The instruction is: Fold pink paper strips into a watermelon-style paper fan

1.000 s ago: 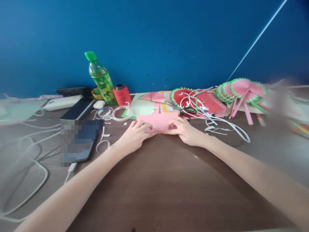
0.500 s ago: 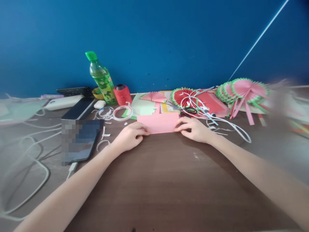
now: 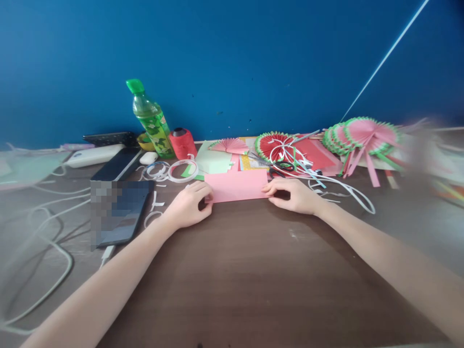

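A pink sheet of paper (image 3: 236, 186) lies near the middle of the table, its long side running left to right. My left hand (image 3: 192, 202) pinches its left end between thumb and fingers. At the opposite end my right hand (image 3: 290, 194) grips the near right corner, thumb and fingertips together. Just behind the sheet are a pale green sheet (image 3: 213, 162) and a small pink folded paper fan (image 3: 230, 145). Black-handled scissors (image 3: 282, 168) lie beyond my right hand, partly under white cables.
Left of the hands are a phone (image 3: 126, 212), rolls of tape (image 3: 183, 171), a green bottle (image 3: 152, 121) and a red thread spool (image 3: 183, 143). White cable (image 3: 355, 191) loops at the right. Pleated paper rounds (image 3: 369, 133) stand against the blue wall (image 3: 232, 63).
My left hand has slid a little to the left, out to the sheet's left end. My right fingers have shifted slightly at the right edge. The sheet stays almost in place.
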